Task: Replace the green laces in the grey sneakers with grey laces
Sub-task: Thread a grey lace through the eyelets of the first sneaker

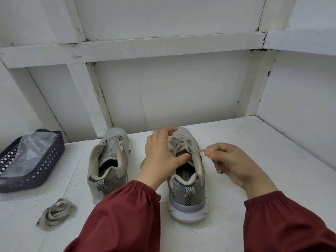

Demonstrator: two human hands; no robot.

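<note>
White-painted tabletop [263,160] against a panelled wall: two grey sneakers stood side by side, heels nearest. The left hand [161,155] lay spread over the right sneaker [187,197], thumb pressing by its eyelets, while the right hand [234,164] pinched the tip of its lace [180,144]. The left sneaker [109,160] sat unlaced; a lace bundle [56,213] lay near left, before a dark basket [45,170].

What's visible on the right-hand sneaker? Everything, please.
The right sneaker stands upright on the white table, heel toward the camera, toe toward the wall. It has a grey mesh-like upper, a white sole and a black-and-white herringbone pull tab at the heel. A pale grey lace crosses the eyelets nearer the toe. The left hand rests on its left side, thumb at the tongue; the right hand pinches the lace end beside it.
</note>
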